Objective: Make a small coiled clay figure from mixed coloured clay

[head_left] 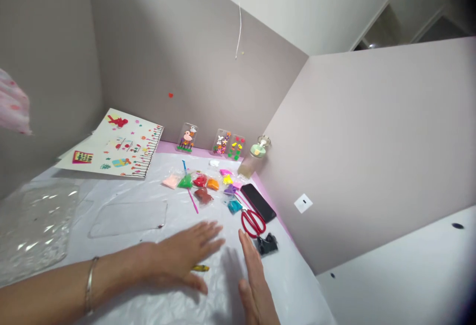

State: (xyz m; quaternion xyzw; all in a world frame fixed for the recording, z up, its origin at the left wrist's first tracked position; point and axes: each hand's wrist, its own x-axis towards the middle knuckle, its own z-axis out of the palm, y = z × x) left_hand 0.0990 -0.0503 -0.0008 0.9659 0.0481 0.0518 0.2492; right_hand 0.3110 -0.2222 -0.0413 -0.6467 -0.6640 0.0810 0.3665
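My left hand (pixel 180 253) reaches in from the left, palm down, with its fingers spread just over the white plastic sheet (pixel 297 285). It grips nothing. Below it, between thumb and fingers, lies a small yellow and dark piece (pixel 201 268), partly covered; its kind is unclear. My right hand (pixel 255 283) is held edge-on at the lower middle, fingers stretched out, holding nothing. A packet of black clay (pixel 267 244) and red-handled scissors (pixel 253 223) lie close beyond it. A clear phone case (pixel 128 219) lies flat past my left forearm.
Bags of coloured clay (pixel 200 181) and a pink stick tool (pixel 193 201) lie mid-table. A black phone (pixel 258 202) and a bottle (pixel 253 159) stand right. Decorated clear cases (pixel 187 137) lean on the wall by a drawing pad (pixel 122 146). Clear plastic packaging (pixel 40 226) lies left.
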